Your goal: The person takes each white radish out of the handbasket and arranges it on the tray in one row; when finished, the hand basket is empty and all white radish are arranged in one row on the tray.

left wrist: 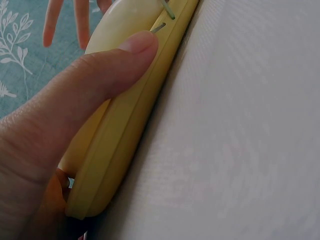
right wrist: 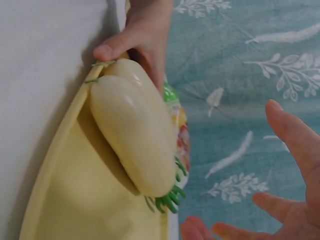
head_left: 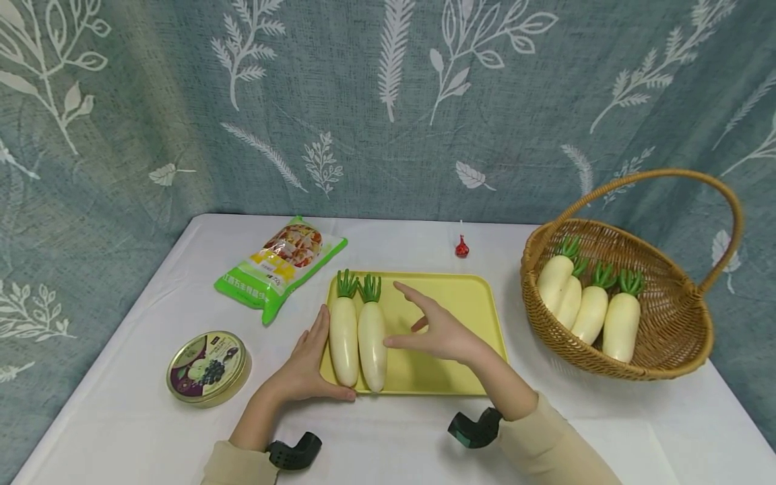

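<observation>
Two white radishes with green tops, a left radish (head_left: 344, 340) and a right radish (head_left: 372, 343), lie side by side on the left part of a yellow tray (head_left: 436, 337). My left hand (head_left: 306, 367) rests at the tray's front left corner, its fingers stretched along the left radish. Its thumb (left wrist: 120, 65) lies on the tray's front rim by the radish tips. My right hand (head_left: 433, 330) hovers over the tray, just right of the right radish, thumb and fingers spread and holding nothing. In the right wrist view, its fingers (right wrist: 295, 135) stand apart from the radishes.
A wicker basket (head_left: 667, 337) with a tall handle and several white radishes (head_left: 621, 323) stands tilted at the right. To the left are a green food packet (head_left: 285, 263) and a round tin (head_left: 209, 367). A small red object (head_left: 462, 248) sits behind the tray.
</observation>
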{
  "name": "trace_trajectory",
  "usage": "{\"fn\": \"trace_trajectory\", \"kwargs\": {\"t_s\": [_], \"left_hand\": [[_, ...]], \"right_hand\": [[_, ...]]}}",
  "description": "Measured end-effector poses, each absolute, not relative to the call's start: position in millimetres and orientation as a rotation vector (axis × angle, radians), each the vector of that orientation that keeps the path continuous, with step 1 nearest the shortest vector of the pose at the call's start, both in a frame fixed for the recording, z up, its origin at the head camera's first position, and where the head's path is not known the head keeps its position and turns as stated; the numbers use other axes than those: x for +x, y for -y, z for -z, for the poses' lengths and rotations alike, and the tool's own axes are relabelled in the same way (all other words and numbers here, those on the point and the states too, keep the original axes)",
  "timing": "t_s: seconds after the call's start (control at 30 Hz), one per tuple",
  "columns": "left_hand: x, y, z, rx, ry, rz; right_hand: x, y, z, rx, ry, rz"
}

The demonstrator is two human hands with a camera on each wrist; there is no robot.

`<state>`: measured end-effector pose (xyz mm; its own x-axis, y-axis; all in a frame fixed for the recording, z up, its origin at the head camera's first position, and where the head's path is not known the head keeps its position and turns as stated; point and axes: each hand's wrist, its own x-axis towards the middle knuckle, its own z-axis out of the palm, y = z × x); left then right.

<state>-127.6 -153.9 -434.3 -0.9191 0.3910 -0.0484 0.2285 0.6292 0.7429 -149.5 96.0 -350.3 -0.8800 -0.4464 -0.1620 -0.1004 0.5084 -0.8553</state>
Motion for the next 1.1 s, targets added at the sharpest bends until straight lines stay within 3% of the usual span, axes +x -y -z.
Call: {"fn": "trace_trajectory", "kwargs": {"t_s": [1.1], "left_hand": [[-128, 154, 435, 0.491, -2.64, -1.175]], "right_hand": [[-135, -160, 317, -0.5, -2.508, 1.338]]}}
